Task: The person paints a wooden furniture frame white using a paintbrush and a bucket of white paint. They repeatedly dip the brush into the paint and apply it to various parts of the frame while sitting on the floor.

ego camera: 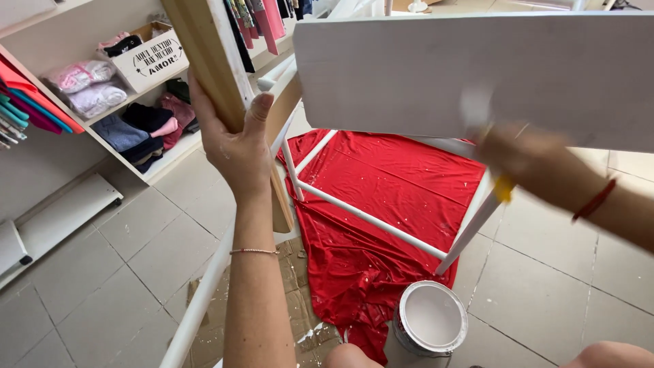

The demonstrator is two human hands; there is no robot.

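Painting a wooden piece of furniture white, by the look of it, mid-coat on the big flat panel (477, 75). Left hand (235, 146) wrapped around the bare wood edge (204, 54), fingers closed, tilting the whole frame up off the floor. Right hand (521, 157) blurred against the white panel, seemingly clutching a brush with a yellow handle (504, 187), though can't tell the grip for sure. Open paint bucket (430, 319) sitting just below on the red sheet (381, 197), cardboard (300, 300) underneath. Probably calls for keeping that frame steady while working into the unpainted edge, and a reload from the bucket soon.
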